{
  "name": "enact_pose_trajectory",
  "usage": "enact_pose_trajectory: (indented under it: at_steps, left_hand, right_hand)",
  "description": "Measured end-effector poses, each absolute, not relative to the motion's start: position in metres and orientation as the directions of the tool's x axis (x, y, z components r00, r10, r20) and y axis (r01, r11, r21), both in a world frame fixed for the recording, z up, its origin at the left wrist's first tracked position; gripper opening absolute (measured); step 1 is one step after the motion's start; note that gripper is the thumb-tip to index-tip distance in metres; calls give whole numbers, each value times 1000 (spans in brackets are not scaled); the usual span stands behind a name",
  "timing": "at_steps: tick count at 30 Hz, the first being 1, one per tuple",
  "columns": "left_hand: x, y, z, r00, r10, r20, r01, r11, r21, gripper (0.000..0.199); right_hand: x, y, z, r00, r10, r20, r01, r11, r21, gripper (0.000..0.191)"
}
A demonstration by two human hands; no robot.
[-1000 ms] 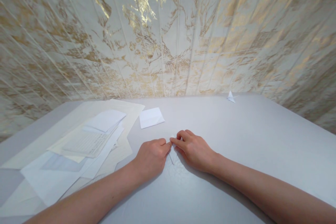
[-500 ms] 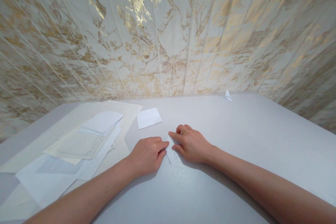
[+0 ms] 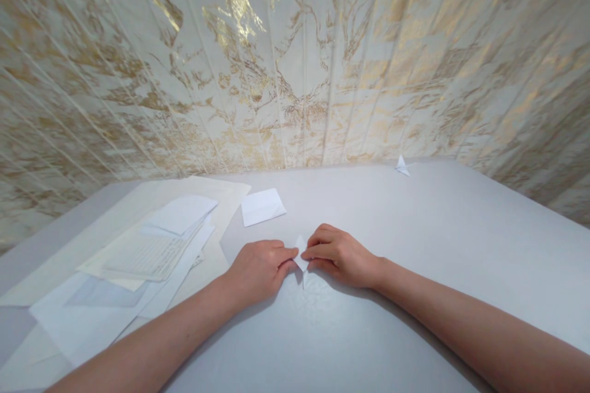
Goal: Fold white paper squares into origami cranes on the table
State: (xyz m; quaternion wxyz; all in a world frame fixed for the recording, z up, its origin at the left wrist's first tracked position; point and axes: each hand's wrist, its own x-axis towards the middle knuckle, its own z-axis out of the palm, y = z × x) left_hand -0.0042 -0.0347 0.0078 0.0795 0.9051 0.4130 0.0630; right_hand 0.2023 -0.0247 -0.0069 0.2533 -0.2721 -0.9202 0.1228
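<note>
Between my two hands, low over the white table (image 3: 350, 331), is a small piece of folded white paper (image 3: 301, 261) that comes to a point at its near end. My left hand (image 3: 262, 270) pinches its left edge between thumb and forefinger. From the other side, my right hand (image 3: 341, 256) pinches the right edge, its fingers bent. Parts of the paper are hidden behind the fingertips. Just beyond my hands lies a flat, folded white sheet (image 3: 262, 207).
At the left, several loose papers (image 3: 175, 215), some with writing, overlap on a large cream sheet (image 3: 230, 187). A small folded paper figure (image 3: 402, 166) stands at the back right. Along the table's far edge rises a gold-patterned wall (image 3: 295, 73).
My right hand has drawn its stretched fingers in and closed them on the paper's right edge. The folded paper now shows more upright between my hands. My left hand keeps its pinch.
</note>
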Motion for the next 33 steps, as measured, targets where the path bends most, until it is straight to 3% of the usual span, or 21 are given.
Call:
enact_pose_trajectory:
  at_steps: [4, 8, 13, 23, 33]
  left_hand:
    - [-3, -33, 5, 598, 798, 72, 760, -593, 266, 29]
    - [-2, -29, 2, 543, 835, 87, 745, -527, 409, 25]
    - [0, -25, 1, 441, 895, 61, 731, -398, 554, 19]
    - [7, -22, 11, 359, 930, -76, 826, -279, 489, 25]
    - [10, -26, 8, 357, 934, -26, 882, -328, 338, 19]
  right_hand:
    - [200, -24, -13, -640, 648, 412, 478, 756, -446, 13]
    - [192, -26, -11, -530, 770, 354, 558, 631, -538, 7]
    - [185, -28, -4, -454, 847, 278, 644, 527, -555, 9]
    - [177, -33, -6, -387, 898, 211, 761, 440, -477, 20]
    - [175, -36, -4, -359, 919, 163, 819, 394, -416, 14]
